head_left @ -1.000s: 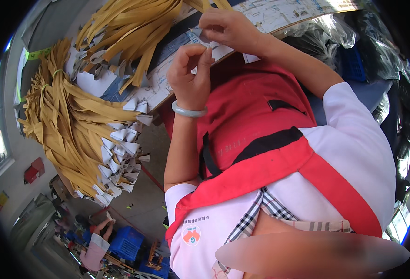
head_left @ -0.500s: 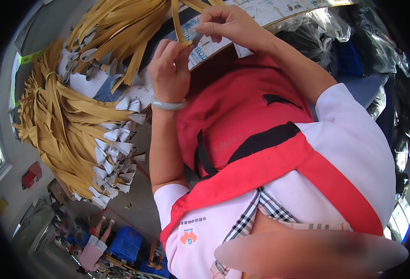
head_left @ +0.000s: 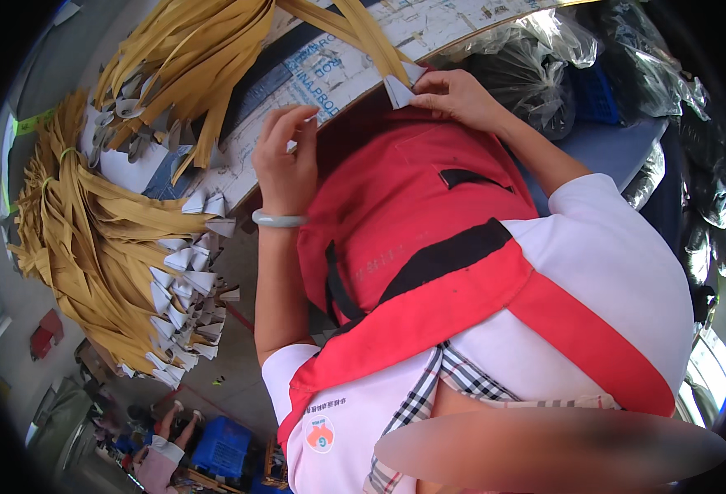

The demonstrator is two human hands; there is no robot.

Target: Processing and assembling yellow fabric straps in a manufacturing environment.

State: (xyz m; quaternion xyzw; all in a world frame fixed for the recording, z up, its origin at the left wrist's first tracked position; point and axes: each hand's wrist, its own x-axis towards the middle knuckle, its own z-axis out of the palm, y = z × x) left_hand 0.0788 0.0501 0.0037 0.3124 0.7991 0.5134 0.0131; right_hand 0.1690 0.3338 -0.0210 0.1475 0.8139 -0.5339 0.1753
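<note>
My right hand (head_left: 459, 100) is at the table's near edge, thumb and forefinger closed on the white-tipped end of a yellow strap (head_left: 377, 43). That strap runs away from me across the table, next to another yellow strap. Over the edge, left of it, my left hand (head_left: 287, 162) is raised with loosely curled fingers, a gap by the thumb and nothing visible in it. A grey-white bangle (head_left: 279, 219) circles the left wrist. At the far left of the table lies a bunch of yellow straps (head_left: 190, 58) with looped grey-white ends.
A large tied bundle of yellow straps (head_left: 91, 239) with white folded tips hangs at the left. The worn, printed tabletop (head_left: 317, 74) spans the far side. Clear plastic bags (head_left: 536, 74) and a blue crate (head_left: 597, 95) are at right. A person (head_left: 165, 453) is farther off, near blue bins (head_left: 223, 445).
My left hand has let go of the yellow strap and loosened its fingers. My right hand has moved right and nearer, closing on the white-tipped strap end.
</note>
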